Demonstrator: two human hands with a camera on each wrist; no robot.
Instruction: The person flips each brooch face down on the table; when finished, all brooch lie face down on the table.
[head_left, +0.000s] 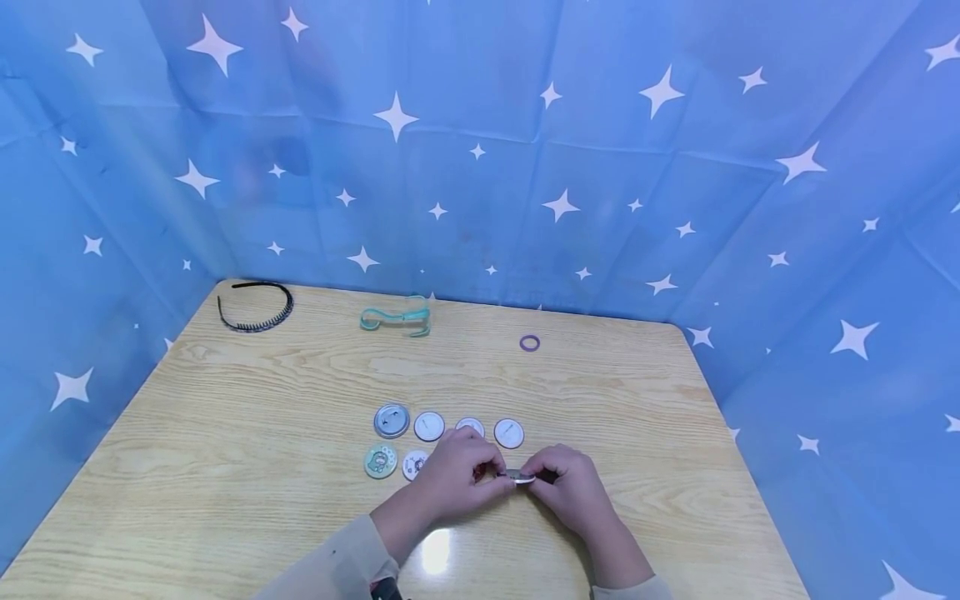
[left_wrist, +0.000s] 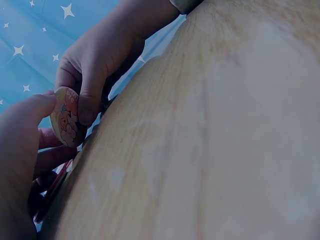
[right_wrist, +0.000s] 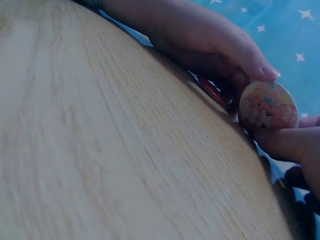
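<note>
Between both hands, a round pin badge (head_left: 517,477) is held on edge just above the table. Its printed face, with a pinkish cartoon, shows in the left wrist view (left_wrist: 65,117) and the right wrist view (right_wrist: 268,106). My left hand (head_left: 459,473) pinches the badge's left side between thumb and fingers. On its right side, my right hand (head_left: 567,485) pinches it too. Beside the left fingers a red badge (head_left: 479,472) is partly hidden. A pin-side-up badge (head_left: 509,433) lies just beyond the hands.
More badges lie to the left: a large silver-backed one (head_left: 392,421), white-backed ones (head_left: 429,426), a green one (head_left: 380,461) and a white printed one (head_left: 415,464). Farther back are a black headband (head_left: 258,325), a teal strap-like item (head_left: 395,316) and a purple ring (head_left: 529,342).
</note>
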